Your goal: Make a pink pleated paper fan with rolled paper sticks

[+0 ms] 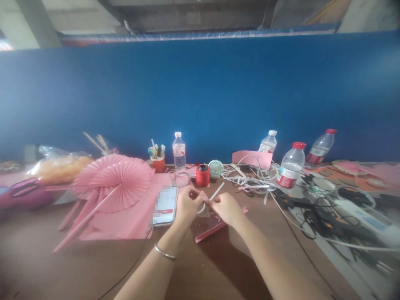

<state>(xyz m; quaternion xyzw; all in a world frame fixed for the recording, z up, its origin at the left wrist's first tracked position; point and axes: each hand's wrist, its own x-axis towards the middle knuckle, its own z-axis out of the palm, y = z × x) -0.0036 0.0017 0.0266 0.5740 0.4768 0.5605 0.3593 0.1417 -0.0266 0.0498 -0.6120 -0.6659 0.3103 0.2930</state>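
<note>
Four clear plastic bottles counted: two white-capped (179, 152) (268, 143), two red-capped (290, 166) (321, 148). One smartphone (165, 206), one red spool of thread (203, 176), one red cup of pens (158, 162). Pink pleated paper fans (121, 183): at least two, overlapping, exact number unclear.

Around: fans lay left of the phone over pink paper sheets (131, 223). The spool stood just beyond the hands, beside a pale green ribbed round object (216, 167). Tangled white strips (250, 180) and black cables (325, 221) crowded the brown counter (184, 271) to the right. A long pink strip (211, 232) lay beneath the right hand, partly hidden by it.

Fingers: left hand (188, 205) and right hand (227, 207) met over the counter, nearly closed, pinching a small pink paper piece (204, 196) between them. Exact gap at the tips could not be told. A white strip poked up beside the right fingertips.
</note>
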